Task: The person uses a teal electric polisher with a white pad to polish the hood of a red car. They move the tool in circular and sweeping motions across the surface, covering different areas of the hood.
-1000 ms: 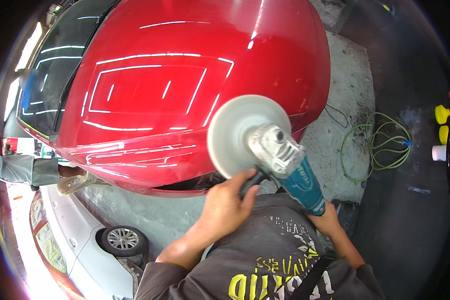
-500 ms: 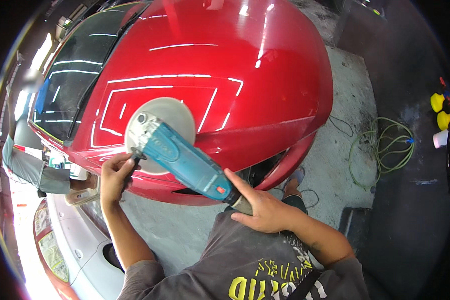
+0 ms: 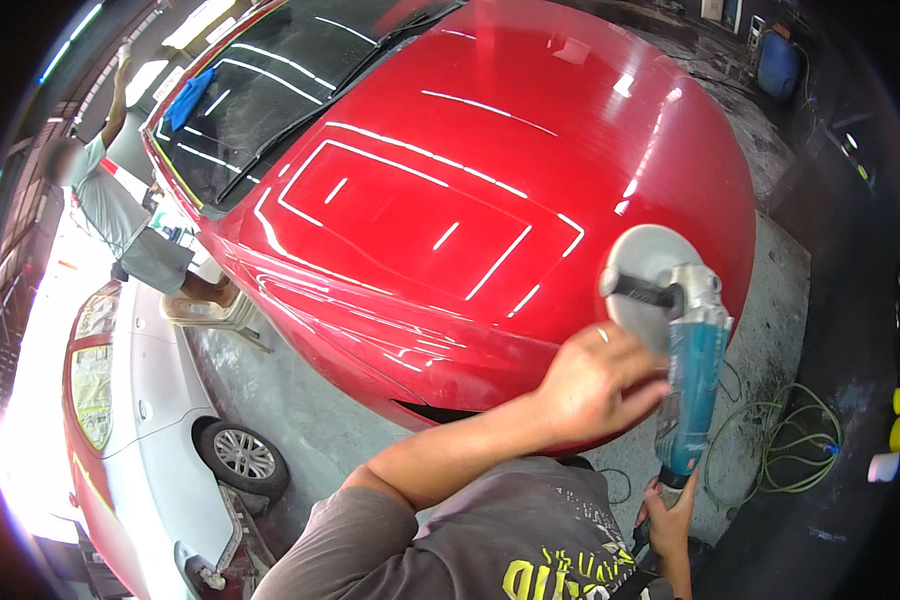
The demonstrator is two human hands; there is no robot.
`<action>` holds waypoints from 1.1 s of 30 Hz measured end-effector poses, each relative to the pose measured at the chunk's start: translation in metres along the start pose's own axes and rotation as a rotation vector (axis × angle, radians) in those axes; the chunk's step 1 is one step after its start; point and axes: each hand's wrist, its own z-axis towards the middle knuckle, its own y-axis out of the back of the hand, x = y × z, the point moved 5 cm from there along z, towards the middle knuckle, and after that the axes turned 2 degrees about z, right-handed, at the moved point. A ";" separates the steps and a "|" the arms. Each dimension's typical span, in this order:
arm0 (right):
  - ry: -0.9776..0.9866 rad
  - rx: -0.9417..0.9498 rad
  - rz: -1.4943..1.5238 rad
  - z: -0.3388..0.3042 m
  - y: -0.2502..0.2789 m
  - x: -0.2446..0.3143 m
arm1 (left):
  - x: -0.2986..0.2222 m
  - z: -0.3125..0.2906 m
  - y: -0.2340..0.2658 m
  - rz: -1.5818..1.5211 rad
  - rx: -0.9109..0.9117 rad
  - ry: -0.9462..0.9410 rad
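Observation:
A blue power polisher (image 3: 692, 390) with a silver head and a round pale pad (image 3: 650, 250) is held upright at the right front of a red car's hood (image 3: 450, 230). My right hand (image 3: 670, 520) is closed round its rear grip, low at the right. Beside the tool's body is my left hand (image 3: 602, 385), slightly blurred, its fingers loosely bent and apart with nothing visible in them. The polisher's black side handle (image 3: 642, 290) sticks out leftward, free of my hand. Whether the pad touches the paint I cannot tell.
A blue cloth (image 3: 190, 98) lies on the windshield. Another person (image 3: 120, 215) is at the far left, one arm raised, near a plastic stool (image 3: 215, 312). A silver car (image 3: 160, 400) stands at the left. A coiled green hose (image 3: 770, 440) lies on the floor at the right.
The polisher has swung from the hood's left side to its right front, its pad end up. My left hand has let go of the side handle. The view has turned.

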 end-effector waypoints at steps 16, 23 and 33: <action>0.101 0.262 -0.201 0.018 -0.212 0.085 | 0.115 -0.076 0.011 -1.562 0.103 0.940; 0.203 0.521 -0.398 -0.018 -0.319 0.080 | 0.137 -0.131 0.134 -1.677 -0.080 0.859; 0.272 0.501 -0.577 -0.043 -0.345 0.073 | 0.145 -0.159 0.171 -1.703 -0.009 0.788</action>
